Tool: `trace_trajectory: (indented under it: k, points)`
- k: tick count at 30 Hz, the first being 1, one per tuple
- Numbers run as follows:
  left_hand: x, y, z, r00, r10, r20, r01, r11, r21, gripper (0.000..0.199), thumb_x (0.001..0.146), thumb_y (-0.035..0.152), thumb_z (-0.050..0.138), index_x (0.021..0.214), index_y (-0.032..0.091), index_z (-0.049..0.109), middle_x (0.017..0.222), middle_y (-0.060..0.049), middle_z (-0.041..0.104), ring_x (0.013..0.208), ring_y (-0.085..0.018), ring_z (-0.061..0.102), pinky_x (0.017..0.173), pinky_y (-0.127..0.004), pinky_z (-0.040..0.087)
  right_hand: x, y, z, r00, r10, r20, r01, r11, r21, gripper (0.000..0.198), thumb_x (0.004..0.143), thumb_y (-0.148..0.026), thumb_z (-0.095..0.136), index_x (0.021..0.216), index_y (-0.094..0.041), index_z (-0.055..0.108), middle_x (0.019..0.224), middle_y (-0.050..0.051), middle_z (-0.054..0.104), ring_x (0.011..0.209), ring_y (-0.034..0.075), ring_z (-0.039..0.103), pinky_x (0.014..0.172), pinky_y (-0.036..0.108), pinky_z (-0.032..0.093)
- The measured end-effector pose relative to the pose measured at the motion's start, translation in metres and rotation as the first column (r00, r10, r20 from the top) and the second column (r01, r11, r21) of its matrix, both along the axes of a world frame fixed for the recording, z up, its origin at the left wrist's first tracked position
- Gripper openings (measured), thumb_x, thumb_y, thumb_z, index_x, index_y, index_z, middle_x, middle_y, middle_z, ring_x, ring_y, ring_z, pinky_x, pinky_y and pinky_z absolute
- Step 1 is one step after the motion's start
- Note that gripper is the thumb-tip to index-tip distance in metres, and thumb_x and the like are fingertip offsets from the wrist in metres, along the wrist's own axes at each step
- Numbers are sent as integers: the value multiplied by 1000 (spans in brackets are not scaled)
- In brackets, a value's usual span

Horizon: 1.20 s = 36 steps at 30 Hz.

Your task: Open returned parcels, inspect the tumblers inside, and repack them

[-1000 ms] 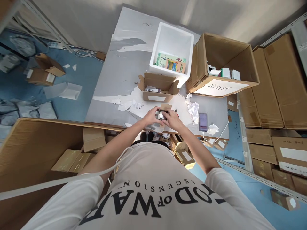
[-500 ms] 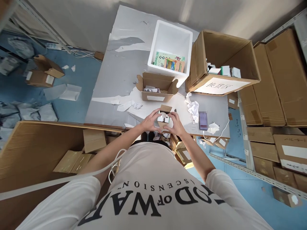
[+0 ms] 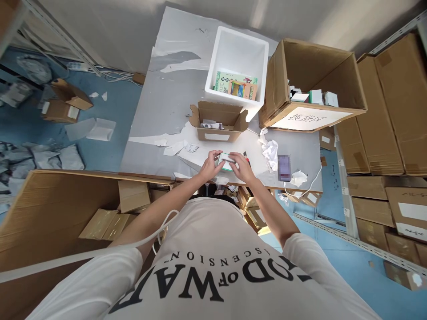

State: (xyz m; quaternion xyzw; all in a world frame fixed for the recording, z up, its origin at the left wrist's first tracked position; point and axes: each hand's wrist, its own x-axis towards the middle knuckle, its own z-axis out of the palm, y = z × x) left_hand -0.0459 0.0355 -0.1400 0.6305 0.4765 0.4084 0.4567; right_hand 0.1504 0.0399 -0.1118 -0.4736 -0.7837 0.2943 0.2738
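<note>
Between my hands, near the table's front edge, is a small white box with green edges (image 3: pixel 226 161). Its lid side faces up and looks closed. My left hand (image 3: pixel 210 166) grips the box's left side, thumb at the near edge. On the opposite side my right hand (image 3: pixel 242 167) has its fingers curled over the top and right edge. Just beyond the hands stands an open brown carton (image 3: pixel 213 134) with a few flat white and purple items inside. A small red and black object (image 3: pixel 246 156) lies beside my right hand; its kind is unclear.
A white foam box (image 3: pixel 240 53) holding colourful booklets stands behind the carton. To its right is a large cardboard box (image 3: pixel 307 119) with small boxes inside. Crumpled paper (image 3: pixel 271 153) and a phone (image 3: pixel 284 168) on a cable lie on the right. A big open carton (image 3: pixel 50 209) sits at lower left.
The small box stood open with its brown flap raised; now the flap is down and a white, green-edged face shows. My fingers have moved onto its top. The view has shifted slightly.
</note>
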Motion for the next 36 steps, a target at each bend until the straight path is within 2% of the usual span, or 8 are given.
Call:
trace_trajectory:
  k: [6, 15, 19, 23, 26, 29, 31, 36]
  points:
    - [-9, 6, -1, 986, -131, -99, 129, 991, -29, 32, 89, 42, 55, 113, 22, 48, 139, -13, 51, 125, -24, 54, 102, -44, 48, 6, -15, -7, 978, 134, 161, -144, 988, 56, 72, 76, -64, 66, 132, -21, 51, 151, 22, 35, 141, 37, 36, 108, 60, 40]
    - [-15, 7, -2, 968, -165, -191, 182, 981, 71, 41, 93, 47, 46, 123, 20, 48, 141, -16, 51, 130, -26, 50, 107, -45, 43, -12, -11, -15, 975, -46, 216, 30, 997, 73, 43, 81, -44, 66, 115, -20, 60, 126, 20, 55, 117, 32, 58, 95, 48, 53]
    - [-34, 8, 1, 948, -170, -269, 193, 979, 62, 45, 91, 49, 47, 125, 20, 49, 140, -15, 52, 129, -27, 51, 106, -47, 44, 10, 8, 13, 977, -177, 116, 159, 976, 148, 41, 76, -45, 69, 109, -22, 61, 120, 15, 58, 106, 30, 62, 86, 46, 57]
    - [-51, 17, 1, 940, -88, -331, 115, 991, 65, 34, 91, 45, 47, 114, 21, 54, 132, -14, 58, 125, -27, 54, 105, -49, 45, 71, 52, 96, 913, -388, -123, 402, 814, 418, 45, 75, -46, 71, 111, -22, 56, 112, 11, 58, 106, 29, 60, 88, 52, 54]
    - [-58, 24, -3, 931, -19, -365, 46, 997, 64, 30, 90, 46, 48, 105, 21, 57, 125, -13, 62, 123, -28, 56, 103, -50, 47, 130, 109, 172, 771, -578, -267, 600, 519, 609, 45, 78, -41, 70, 112, -19, 51, 110, 11, 55, 107, 27, 59, 93, 54, 49]
    - [-64, 28, -7, 923, 15, -384, 13, 997, 71, 28, 89, 46, 48, 99, 22, 58, 121, -12, 64, 122, -29, 58, 102, -51, 47, 176, 182, 216, 621, -709, -335, 668, 254, 700, 40, 76, -35, 73, 102, -19, 47, 106, 13, 52, 105, 26, 56, 95, 51, 46]
    - [-69, 27, -9, 918, 41, -395, -15, 998, 69, 27, 89, 47, 49, 98, 23, 58, 121, -12, 64, 122, -29, 58, 100, -51, 49, 192, 229, 219, 518, -807, -285, 728, 240, 642, 40, 73, -29, 76, 98, -21, 46, 109, 16, 52, 108, 26, 55, 95, 47, 44]
    - [-86, 19, -11, 894, 112, -434, -112, 993, 25, 25, 88, 46, 50, 96, 24, 59, 120, -12, 65, 120, -30, 59, 91, -47, 55, 195, 291, 164, 369, -924, 100, 851, 379, 364, 42, 76, -31, 74, 108, -16, 50, 121, 21, 49, 103, 23, 60, 88, 41, 45]
